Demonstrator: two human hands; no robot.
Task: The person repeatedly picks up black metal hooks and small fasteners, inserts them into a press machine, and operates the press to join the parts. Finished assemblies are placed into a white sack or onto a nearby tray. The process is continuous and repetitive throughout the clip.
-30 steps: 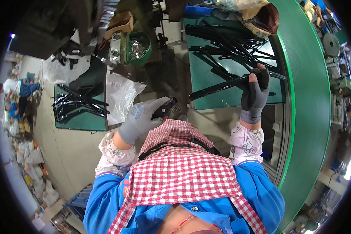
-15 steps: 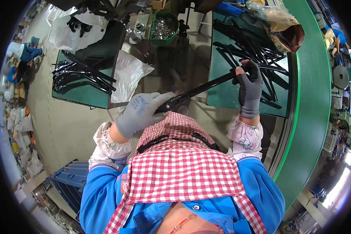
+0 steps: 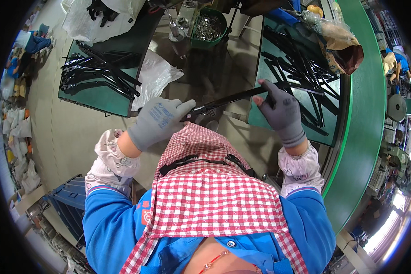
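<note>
Both gloved hands grip a long black metal bar (image 3: pixel 233 98) over the concrete floor (image 3: pixel 64 132): left hand (image 3: pixel 159 121) and right hand (image 3: pixel 278 109) have fingers closed around it, between two green worktops (image 3: pixel 102 102) with black parts.

Both hands wear grey gloves, forearms in patterned sleeve covers. The left hand (image 3: pixel 159 121) is curled closed, knuckles up, thumb pointing right. The right hand (image 3: pixel 280 111) reaches further forward, fingers bent in a grip, wrist straight.
</note>
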